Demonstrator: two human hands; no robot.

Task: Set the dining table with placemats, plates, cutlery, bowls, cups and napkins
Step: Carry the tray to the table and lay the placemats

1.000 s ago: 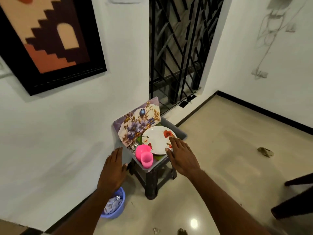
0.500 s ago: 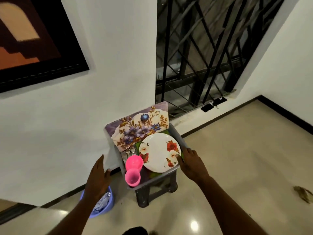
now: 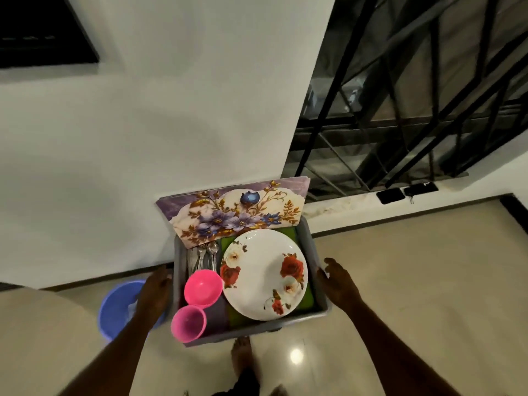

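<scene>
Left hand (image 3: 154,292): at the left wall of the tub (image 3: 313,247), fingers laid against its outer side; whether they curl round the rim cannot be told.
Right hand (image 3: 338,281): at the right wall of the tub, thumb by the rim, fingers loosely bent beside it; a firm hold cannot be confirmed.

Tub: grey, rectangular, seen from above, standing by the white wall (image 3: 143,138); both hands flank it.

Contents:
- Placemats (image 3: 237,215): floral, purple and gold, standing on edge along the far side of the tub and leaning toward the wall, rising above the rim.
- Plate (image 3: 264,275): white with red and white roses, lying in the right part of the tub, tilted slightly, resting on something green (image 3: 288,232) that shows at its far and near edges.
- Cutlery (image 3: 204,257): spoons and forks lying in the far-left part, partly under the placemats' lower edge.
- Bowl (image 3: 203,287): pink, open side up, left of the plate and touching its rim.
- Cup (image 3: 188,324): pink, at the near-left corner, just in front of the bowl, mouth tipped toward the camera.

Surroundings:
- Bucket (image 3: 120,307): blue, on the floor (image 3: 400,281) left of the tub, partly behind the left forearm.
- Grille (image 3: 414,95): black metal bars, right of the wall.
- Foot (image 3: 243,355): bare, on the floor just near of the tub.
</scene>
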